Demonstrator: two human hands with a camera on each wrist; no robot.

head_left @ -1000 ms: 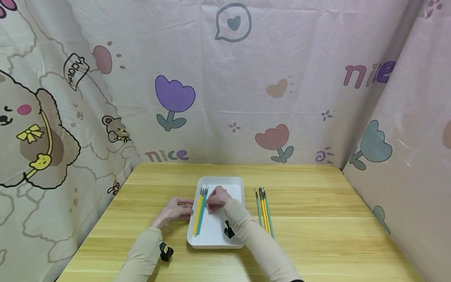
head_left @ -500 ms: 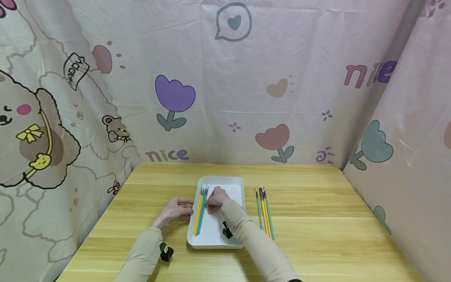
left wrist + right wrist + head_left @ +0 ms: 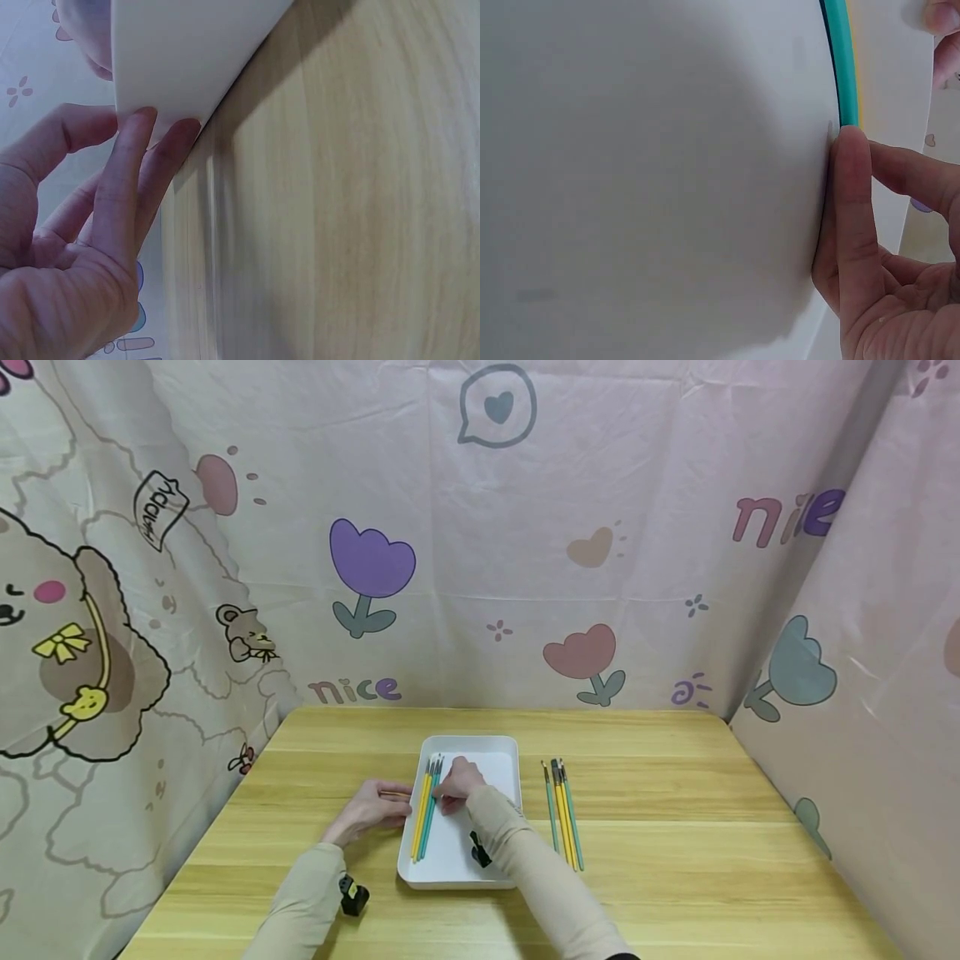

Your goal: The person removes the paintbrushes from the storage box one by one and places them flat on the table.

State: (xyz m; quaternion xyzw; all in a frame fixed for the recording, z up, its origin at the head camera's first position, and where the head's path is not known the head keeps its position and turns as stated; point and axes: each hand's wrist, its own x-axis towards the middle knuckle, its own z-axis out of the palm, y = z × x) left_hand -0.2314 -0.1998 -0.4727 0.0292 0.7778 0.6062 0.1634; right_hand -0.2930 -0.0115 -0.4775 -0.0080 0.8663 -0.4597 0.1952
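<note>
Yellow and teal paintbrushes (image 3: 428, 810) lie side by side, bristles away from me, along the left side of a white tray (image 3: 465, 878). My right hand (image 3: 460, 781) reaches into the tray and pinches the nearest teal paintbrush (image 3: 843, 67) of that row. In the right wrist view a straight finger covers part of it, with another finger on its far side. My left hand (image 3: 369, 811) rests on the tray's left side. Its fingertips (image 3: 140, 120) touch the tray's outer wall (image 3: 180, 60) in the left wrist view.
A second row of yellow and teal paintbrushes (image 3: 562, 814) lies on the wooden table (image 3: 660, 827), right of the tray, partly behind my right sleeve (image 3: 536, 864). A patterned curtain (image 3: 480, 552) hangs behind the table and on both sides.
My right hand has shifted slightly left, closer in against the paintbrush row. My left hand has stayed at the tray's side, and the second row lies unmoved.
</note>
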